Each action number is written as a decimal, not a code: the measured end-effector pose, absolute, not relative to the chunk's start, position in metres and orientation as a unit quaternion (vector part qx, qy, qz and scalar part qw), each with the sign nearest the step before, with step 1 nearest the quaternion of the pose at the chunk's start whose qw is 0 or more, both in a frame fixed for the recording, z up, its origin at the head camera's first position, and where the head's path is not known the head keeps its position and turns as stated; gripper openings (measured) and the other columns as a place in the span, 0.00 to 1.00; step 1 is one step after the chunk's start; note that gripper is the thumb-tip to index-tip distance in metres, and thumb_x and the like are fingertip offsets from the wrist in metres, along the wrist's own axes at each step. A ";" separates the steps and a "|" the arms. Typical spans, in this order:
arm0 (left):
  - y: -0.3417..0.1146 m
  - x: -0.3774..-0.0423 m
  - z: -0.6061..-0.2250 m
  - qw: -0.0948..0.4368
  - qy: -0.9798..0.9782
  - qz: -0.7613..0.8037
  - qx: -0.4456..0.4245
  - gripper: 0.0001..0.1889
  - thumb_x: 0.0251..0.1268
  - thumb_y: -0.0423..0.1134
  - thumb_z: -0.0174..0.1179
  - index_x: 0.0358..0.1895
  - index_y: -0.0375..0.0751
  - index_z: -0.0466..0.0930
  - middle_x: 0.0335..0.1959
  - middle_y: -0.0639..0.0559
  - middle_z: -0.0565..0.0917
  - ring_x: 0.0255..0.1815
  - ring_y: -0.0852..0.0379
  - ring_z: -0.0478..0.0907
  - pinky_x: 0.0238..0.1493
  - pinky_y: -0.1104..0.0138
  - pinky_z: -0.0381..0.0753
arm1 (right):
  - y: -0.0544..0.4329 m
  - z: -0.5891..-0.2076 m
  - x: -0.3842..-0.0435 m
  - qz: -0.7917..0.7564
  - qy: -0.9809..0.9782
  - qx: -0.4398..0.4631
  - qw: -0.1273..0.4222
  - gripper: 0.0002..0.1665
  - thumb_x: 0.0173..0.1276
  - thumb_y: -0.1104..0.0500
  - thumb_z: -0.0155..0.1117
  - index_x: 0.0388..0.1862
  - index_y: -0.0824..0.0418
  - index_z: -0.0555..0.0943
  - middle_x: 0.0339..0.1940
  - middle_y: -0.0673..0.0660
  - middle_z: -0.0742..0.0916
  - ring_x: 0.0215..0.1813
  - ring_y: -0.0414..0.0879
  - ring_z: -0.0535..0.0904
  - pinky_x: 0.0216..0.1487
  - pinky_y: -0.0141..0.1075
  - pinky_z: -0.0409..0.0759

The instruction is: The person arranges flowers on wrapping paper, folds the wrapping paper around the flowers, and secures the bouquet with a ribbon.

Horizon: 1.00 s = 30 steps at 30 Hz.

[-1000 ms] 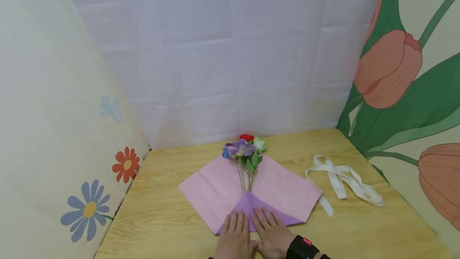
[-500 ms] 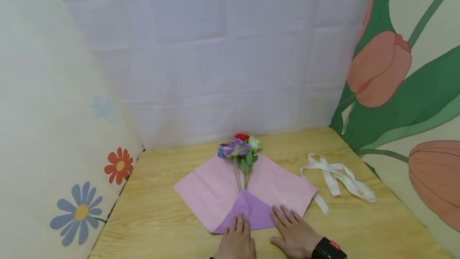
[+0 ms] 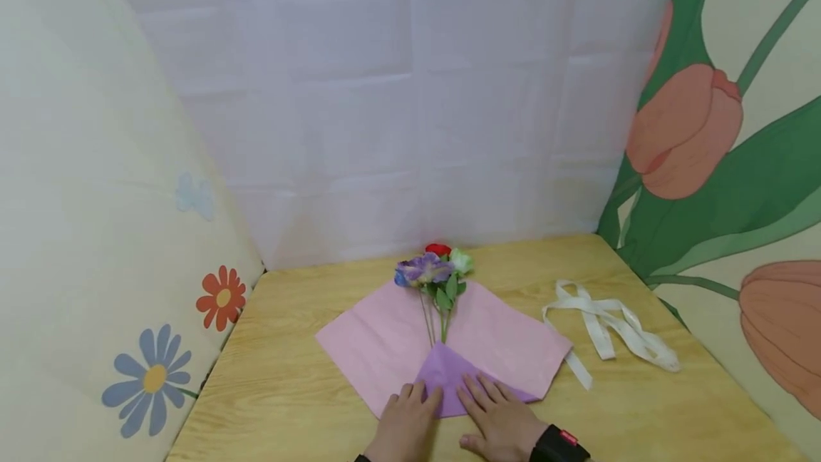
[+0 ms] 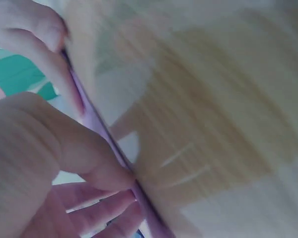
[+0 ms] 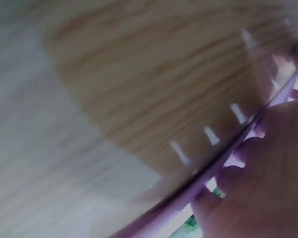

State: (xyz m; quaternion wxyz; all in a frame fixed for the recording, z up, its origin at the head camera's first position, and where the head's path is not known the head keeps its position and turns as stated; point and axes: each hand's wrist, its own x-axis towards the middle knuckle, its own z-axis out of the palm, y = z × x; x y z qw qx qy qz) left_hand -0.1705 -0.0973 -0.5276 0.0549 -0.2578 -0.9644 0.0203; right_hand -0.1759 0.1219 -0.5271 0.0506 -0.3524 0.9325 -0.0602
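Observation:
A sheet of pink wrapping paper (image 3: 372, 341) lies on the table, its near corner folded up into a purple flap (image 3: 441, 366). Artificial flowers rest on it: a purple-blue bloom (image 3: 425, 269), a red one (image 3: 438, 249) and a pale green one (image 3: 462, 261), the lower stems hidden under the flap. My left hand (image 3: 404, 423) is on the flap's left part. In the left wrist view its thumb (image 4: 102, 161) touches the purple folded edge, the other fingers spread beyond. My right hand (image 3: 503, 423) presses the flap's right part with fingers extended; the right wrist view shows its fingertips along the fold.
A white ribbon (image 3: 606, 316) lies loosely looped on the wooden table (image 3: 269, 355), right of the paper, one end close to the paper's right corner. A white sheet (image 3: 410, 127) hangs behind; flower-painted walls flank the table. A black band (image 3: 558, 444) is on my right wrist.
My right hand slid right along the fold, then came back left over the flap. My left hand shifted slightly left, its thumb now at the flap. The flowers stay put.

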 end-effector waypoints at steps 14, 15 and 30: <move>-0.123 -0.174 -0.534 0.161 -0.960 0.081 -0.216 0.23 0.53 0.36 0.67 0.56 0.52 0.81 0.37 0.50 0.75 0.37 0.51 0.73 0.31 0.59 0.72 | 0.142 -0.535 -0.192 -0.088 0.899 -0.426 0.060 0.43 0.79 0.31 0.39 0.82 0.54 0.60 0.82 0.59 0.62 0.80 0.63 0.56 0.72 0.62 0.59; -0.124 -0.174 -0.534 0.169 -0.963 0.073 -0.196 0.20 0.52 0.36 0.66 0.53 0.48 0.82 0.35 0.49 0.75 0.36 0.50 0.73 0.31 0.58 0.72 | 0.142 -0.534 -0.192 -0.088 0.898 -0.426 0.063 0.43 0.79 0.31 0.39 0.82 0.54 0.61 0.82 0.59 0.62 0.80 0.63 0.56 0.72 0.62 0.59; -0.115 -0.187 -0.514 0.150 -0.909 -0.388 0.025 0.47 0.62 0.31 0.59 0.77 0.19 0.38 0.55 0.22 0.79 0.42 0.35 0.84 0.43 0.45 0.81 | 0.146 -0.536 -0.196 -0.087 0.903 -0.417 0.065 0.44 0.78 0.29 0.39 0.82 0.52 0.60 0.82 0.58 0.62 0.80 0.62 0.56 0.72 0.62 0.59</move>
